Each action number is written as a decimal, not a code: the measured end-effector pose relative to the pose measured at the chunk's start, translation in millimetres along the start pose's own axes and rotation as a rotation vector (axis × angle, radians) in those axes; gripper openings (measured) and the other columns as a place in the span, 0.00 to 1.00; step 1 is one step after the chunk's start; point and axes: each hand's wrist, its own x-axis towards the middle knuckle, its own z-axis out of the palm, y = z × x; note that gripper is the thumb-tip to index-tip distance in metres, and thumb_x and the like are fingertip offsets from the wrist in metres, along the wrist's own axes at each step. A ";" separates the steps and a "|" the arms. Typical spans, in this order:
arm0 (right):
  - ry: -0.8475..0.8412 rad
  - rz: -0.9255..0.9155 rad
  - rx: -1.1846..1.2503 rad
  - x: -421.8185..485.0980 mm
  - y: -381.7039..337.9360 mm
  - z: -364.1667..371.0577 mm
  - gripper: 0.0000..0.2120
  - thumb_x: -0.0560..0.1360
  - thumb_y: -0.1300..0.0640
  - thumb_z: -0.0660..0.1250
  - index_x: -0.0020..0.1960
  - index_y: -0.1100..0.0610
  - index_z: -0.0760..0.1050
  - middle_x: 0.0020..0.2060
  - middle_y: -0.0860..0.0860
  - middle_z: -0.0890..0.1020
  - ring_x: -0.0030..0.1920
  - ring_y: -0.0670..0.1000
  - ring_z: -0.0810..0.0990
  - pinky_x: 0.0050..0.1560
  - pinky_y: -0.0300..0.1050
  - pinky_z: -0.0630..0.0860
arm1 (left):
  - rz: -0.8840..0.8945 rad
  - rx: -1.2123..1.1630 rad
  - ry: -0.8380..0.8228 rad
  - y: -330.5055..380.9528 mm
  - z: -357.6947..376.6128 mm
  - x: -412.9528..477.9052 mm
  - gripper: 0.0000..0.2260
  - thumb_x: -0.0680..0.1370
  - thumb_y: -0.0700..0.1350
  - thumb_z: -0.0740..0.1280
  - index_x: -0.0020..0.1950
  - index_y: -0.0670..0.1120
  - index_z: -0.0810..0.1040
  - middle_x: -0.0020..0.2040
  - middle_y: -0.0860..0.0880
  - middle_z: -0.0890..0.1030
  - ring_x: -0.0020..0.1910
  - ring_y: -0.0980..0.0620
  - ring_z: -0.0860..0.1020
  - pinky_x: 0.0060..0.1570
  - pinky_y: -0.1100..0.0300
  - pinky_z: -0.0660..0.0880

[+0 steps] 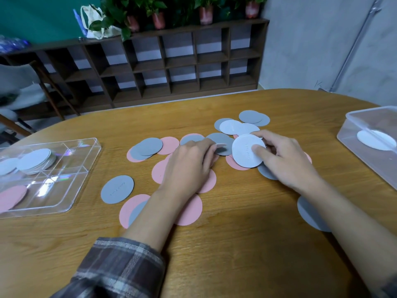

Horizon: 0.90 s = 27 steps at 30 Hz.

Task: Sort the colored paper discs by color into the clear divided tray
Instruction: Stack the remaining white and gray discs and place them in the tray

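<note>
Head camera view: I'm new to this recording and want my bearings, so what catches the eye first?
Pink, gray and white paper discs lie scattered mid-table, with both hands among them; the right hand holds a white disc. At the left, the clear divided tray already holds white and pink stacks.

Soft indoor light, rainbow glare on tray, wide-angle edge bending.

On the honey-brown wooden table we see paper discs in three colours: pink, grey and a very pale white-grey one. In the clear tray at the left we see pale discs far and a pink disc near. Our sleeve has a brown-grey plaid pattern.
</note>
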 end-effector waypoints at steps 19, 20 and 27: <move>-0.133 -0.010 0.142 0.1 2.7 7.4 0.19 0.86 0.53 0.57 0.71 0.35 0.73 0.31 0.44 0.78 0.34 0.43 0.76 0.43 0.43 0.74 | -0.257 -0.565 0.061 25.7 1.6 -1.0 0.04 0.81 0.46 0.71 0.53 0.51 0.87 0.34 0.49 0.85 0.34 0.52 0.84 0.46 0.50 0.82; -0.144 -0.001 0.156 -0.2 2.4 7.0 0.19 0.86 0.53 0.56 0.71 0.34 0.73 0.32 0.46 0.79 0.35 0.44 0.78 0.45 0.44 0.75 | -0.261 -0.558 0.056 26.5 2.4 -1.3 0.05 0.81 0.46 0.71 0.51 0.50 0.87 0.33 0.49 0.84 0.34 0.51 0.84 0.46 0.50 0.82; -0.161 -0.059 0.124 -3.4 -2.0 6.6 0.16 0.84 0.48 0.60 0.70 0.37 0.74 0.37 0.46 0.81 0.39 0.46 0.80 0.49 0.41 0.76 | -0.219 -0.447 0.043 28.5 9.9 -4.0 0.07 0.80 0.48 0.72 0.54 0.50 0.87 0.35 0.50 0.85 0.38 0.50 0.82 0.44 0.49 0.79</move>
